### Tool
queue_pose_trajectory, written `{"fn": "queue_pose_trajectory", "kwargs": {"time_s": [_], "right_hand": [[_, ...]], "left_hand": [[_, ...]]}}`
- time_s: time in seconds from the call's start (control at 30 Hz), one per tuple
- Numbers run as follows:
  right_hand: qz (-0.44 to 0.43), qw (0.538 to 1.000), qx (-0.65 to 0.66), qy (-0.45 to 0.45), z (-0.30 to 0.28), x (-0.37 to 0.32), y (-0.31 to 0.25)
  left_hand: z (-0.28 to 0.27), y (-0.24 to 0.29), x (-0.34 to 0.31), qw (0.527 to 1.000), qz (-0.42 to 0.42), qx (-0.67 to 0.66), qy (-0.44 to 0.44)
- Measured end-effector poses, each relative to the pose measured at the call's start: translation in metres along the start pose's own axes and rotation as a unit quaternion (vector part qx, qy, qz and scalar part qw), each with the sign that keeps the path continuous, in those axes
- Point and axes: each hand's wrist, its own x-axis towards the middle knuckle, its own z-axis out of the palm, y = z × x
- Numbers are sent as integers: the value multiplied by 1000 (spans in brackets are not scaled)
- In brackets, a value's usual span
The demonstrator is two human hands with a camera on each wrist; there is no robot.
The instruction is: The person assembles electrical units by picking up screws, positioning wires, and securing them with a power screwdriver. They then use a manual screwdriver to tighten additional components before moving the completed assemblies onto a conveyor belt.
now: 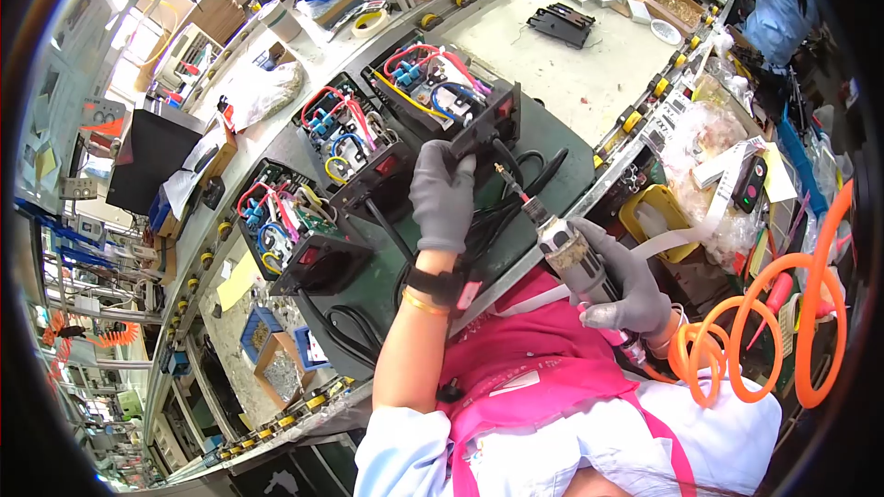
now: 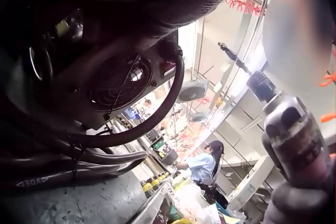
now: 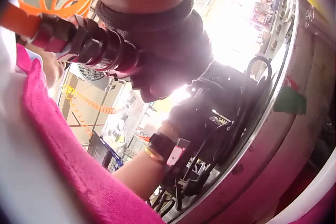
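My gloved left hand (image 1: 442, 198) grips the lower corner of a black boxed electrical unit (image 1: 493, 120), fingers at its panel edge. The unit's top is uncovered, showing red, blue and yellow wires. In the left wrist view, a round fan grille (image 2: 118, 85) and a thick black cable (image 2: 176, 95) show on its panel. My gloved right hand (image 1: 626, 285) holds an air screwdriver (image 1: 575, 262), its long bit tilted up toward the unit. An orange coiled hose (image 1: 815, 313) runs near the tool's rear, and the right wrist view shows the hose fitting (image 3: 86, 40) close up.
Two similar units, one in the middle (image 1: 354, 143) and one at the left (image 1: 299, 221), stand on the green board (image 1: 562, 143). Black cables (image 1: 345, 331) loop along its front. A roller conveyor (image 1: 635, 115) runs behind, with a black part (image 1: 562, 25). Packaging (image 1: 704, 143) piles up at right.
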Motion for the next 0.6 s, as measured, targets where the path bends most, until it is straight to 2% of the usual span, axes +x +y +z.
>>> {"fn": "queue_pose_trajectory", "kwargs": {"time_s": [0.03, 0.07, 0.13, 0.33, 0.47, 0.6], "right_hand": [[24, 1000, 15, 0, 0, -1, -4], [-6, 1000, 3, -1, -1, 0, 0], [-1, 1000, -9, -22, -4, -2, -2], [20, 996, -54, -64, -9, -4, -9], [16, 997, -52, -60, -9, 2, -9], [12, 996, -59, -64, -8, 4, -6]], "left_hand": [[-1, 4, -3, 998, 41, 48, 24], [-3, 11, -9, 996, 57, 67, 28], [-9, 24, -27, 989, 90, 112, 29], [-16, 30, -58, 995, 52, 82, -29], [-17, 46, -56, 977, 166, 129, 27], [-20, 51, -50, 972, 200, 120, 0]]}}
